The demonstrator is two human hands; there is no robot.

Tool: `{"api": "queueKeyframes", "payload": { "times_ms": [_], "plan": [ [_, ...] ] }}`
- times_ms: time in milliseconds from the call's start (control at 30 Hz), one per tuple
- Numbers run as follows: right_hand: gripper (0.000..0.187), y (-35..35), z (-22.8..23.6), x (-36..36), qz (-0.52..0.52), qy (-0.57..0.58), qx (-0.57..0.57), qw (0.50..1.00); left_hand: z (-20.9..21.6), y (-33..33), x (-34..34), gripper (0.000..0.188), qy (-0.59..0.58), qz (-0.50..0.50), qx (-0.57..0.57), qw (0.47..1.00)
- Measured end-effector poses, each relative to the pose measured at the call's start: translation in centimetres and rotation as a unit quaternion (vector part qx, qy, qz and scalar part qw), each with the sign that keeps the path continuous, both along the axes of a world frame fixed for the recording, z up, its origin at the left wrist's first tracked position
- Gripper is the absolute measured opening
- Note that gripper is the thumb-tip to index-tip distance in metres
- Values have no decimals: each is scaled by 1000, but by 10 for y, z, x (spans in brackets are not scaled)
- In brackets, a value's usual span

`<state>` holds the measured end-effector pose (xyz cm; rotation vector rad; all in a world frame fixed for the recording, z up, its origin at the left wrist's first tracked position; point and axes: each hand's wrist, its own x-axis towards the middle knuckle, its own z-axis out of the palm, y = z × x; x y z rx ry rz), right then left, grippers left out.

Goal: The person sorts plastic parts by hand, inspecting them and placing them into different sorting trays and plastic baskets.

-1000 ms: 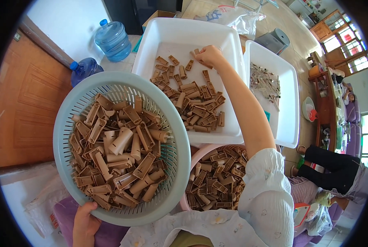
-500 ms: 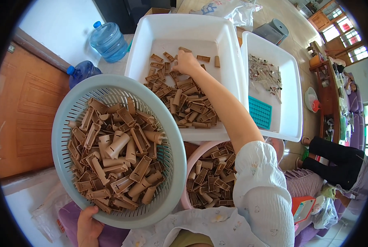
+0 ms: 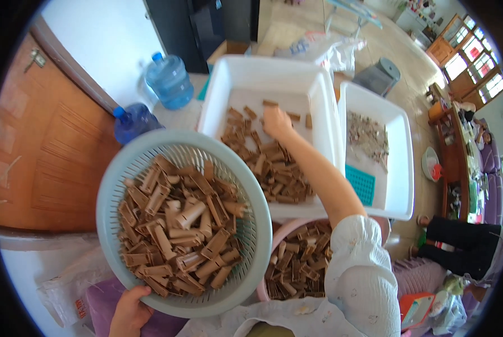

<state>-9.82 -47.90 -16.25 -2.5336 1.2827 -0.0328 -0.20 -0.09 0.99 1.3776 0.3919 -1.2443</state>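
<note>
My left hand (image 3: 132,310) grips the lower left rim of a round grey-green plastic basket (image 3: 261,224), thumb over the edge. The basket is tilted and heaped with brown half-tube plastic pieces (image 3: 191,215). Reaching into a deep white tub (image 3: 212,112), my right hand (image 3: 278,121) is closed with fingers curled downward; what they hold, if anything, is hidden. One brown piece (image 3: 270,103) lies just beyond its knuckles. More brown pieces (image 3: 285,182) are piled in the near part of the tub, with loose ones around my right hand.
Below my right forearm stands a pink basin (image 3: 263,289) of brown pieces. A second white tub (image 3: 395,168) at right holds small clear and metallic parts (image 3: 368,137) and a teal grid tray (image 3: 360,184). Two blue water bottles (image 3: 170,81) stand at left. Another person's dark-trousered legs (image 3: 459,244) show at right.
The whole view has shifted, so everything sits lower and further right. Within the tub, my right hand has moved slightly right. My left hand keeps its grip on the basket rim.
</note>
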Motion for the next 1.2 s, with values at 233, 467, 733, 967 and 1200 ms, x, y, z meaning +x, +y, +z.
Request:
{"api": "queueKeyframes", "payload": {
  "times_ms": [233, 467, 733, 967, 1200],
  "plan": [
    [18, 10, -4, -16, 3, 62, 3, 998, -15, 15, 2, 46, 17, -48, -42, 998],
    [18, 29, 25, -33, -10, 26, 3, 1000, -24, 20, 9, 40, 20, -31, -34, 999],
    [24, 44, 22, -39, -43, -59, -34, 997, -14, 14, 8, 40, 12, -60, -29, 998],
    [26, 36, -5, -44, -48, -182, -56, 980, -5, 6, 0, 32, -10, -66, -28, 997],
    [22, 19, 22, -44, -108, -330, 4, 938, -6, 6, 0, 29, -26, -50, -9, 998]
  ]
}}
